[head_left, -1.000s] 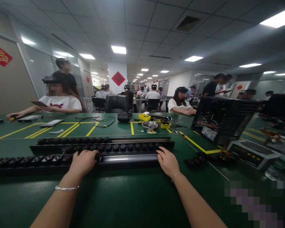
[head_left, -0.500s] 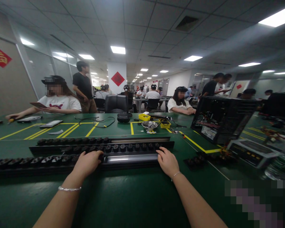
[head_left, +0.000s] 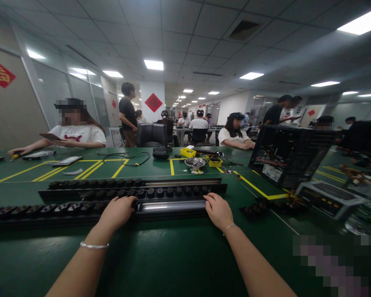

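Observation:
Across the table in front of me lies a long black rail (head_left: pixel 173 207) with a shiny metallic channel. A row of black socket modules (head_left: pixel 48 209) fills its left part. My left hand (head_left: pixel 116 213) closes on a black socket module at the row's right end; the fingers mostly hide it. At the rail's right end, my right hand (head_left: pixel 219 212) rests with its fingers bent over the end, holding it. Just behind are further black strips (head_left: pixel 185 191) carrying more socket modules.
A metal bowl (head_left: pixel 195 163), yellow bins (head_left: pixel 188 152) and black cables (head_left: pixel 123 156) lie farther back. To the right stand an opened computer case (head_left: pixel 292 154), a power supply unit (head_left: pixel 329 199) and a plastic bottle (head_left: pixel 366 216). Loose black parts (head_left: pixel 256 209) lie nearby. Co-workers sit across the table.
My left hand has shifted slightly right along the rail. My right hand has stayed at the rail's end. A standing person in the background has moved right.

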Motion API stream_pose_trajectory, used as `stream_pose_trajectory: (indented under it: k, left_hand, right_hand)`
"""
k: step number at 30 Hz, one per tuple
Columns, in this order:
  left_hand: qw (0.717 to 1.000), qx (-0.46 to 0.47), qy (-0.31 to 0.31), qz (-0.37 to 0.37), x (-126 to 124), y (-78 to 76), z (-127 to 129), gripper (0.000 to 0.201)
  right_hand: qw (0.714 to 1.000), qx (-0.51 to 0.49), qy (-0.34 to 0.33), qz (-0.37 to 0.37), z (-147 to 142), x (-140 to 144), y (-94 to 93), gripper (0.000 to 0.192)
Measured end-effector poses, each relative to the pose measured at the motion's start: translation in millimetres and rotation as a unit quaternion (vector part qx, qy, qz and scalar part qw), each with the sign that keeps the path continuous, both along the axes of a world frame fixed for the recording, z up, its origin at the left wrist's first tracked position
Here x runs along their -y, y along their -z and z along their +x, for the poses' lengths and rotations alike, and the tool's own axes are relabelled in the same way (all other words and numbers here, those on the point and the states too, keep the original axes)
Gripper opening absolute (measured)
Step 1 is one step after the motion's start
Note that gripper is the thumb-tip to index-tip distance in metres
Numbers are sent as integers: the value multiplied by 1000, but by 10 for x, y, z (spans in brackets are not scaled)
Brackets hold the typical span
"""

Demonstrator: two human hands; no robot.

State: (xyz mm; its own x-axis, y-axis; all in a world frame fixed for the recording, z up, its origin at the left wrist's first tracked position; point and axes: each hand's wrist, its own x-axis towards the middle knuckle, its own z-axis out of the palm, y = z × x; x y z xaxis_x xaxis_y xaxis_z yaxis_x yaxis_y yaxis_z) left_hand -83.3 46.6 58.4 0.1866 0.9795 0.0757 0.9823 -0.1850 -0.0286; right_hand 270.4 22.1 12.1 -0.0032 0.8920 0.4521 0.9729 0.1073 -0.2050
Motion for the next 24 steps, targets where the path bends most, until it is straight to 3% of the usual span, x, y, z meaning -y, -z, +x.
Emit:
stream_pose_trajectory:
  k: [24]
  left_hand:
    - [999, 43, -3, -10, 16, 22, 151, 49]
  right_hand:
    - [1000, -6, -6, 4, -6, 7, -10, 37]
